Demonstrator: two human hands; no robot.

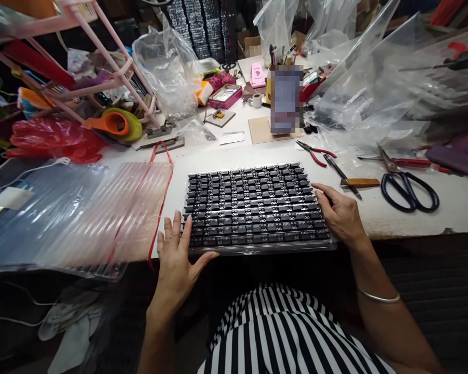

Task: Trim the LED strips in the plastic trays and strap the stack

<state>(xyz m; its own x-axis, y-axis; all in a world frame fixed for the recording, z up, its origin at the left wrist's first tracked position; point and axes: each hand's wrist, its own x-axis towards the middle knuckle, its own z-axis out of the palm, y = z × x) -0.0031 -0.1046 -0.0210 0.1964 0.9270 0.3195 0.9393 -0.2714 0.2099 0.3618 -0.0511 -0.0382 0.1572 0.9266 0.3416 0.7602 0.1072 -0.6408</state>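
From where I stand, a clear plastic tray (265,249) packed with rows of small black electronic parts (253,208) sits at the near edge of the white tabletop (208,155), right in front of the person in the striped top (284,332). Take that tray as the dial's centre, with twelve pointing away from the person.

The left hand (179,262) is at eight o'clock, fingers spread and not clenched, its fingertips resting against the tray's left side and the thumb stretched along the near edge. The right hand (341,210), at three, is curled and grasping the tray's right edge; a silver bangle (378,297) circles that forearm.

Beyond the right hand, near three o'clock, I see a wooden-handled tool (361,182), then dark-handled scissors (407,184). Red-handled pliers (315,156) lie between one and two. Clear plastic bags (359,111) heap up at two. Between twelve and one stands a pixelated panel (285,101) I can't make out. Clear plastic tubes (136,202) lie at nine, and a pink rack (125,68) rises at ten.
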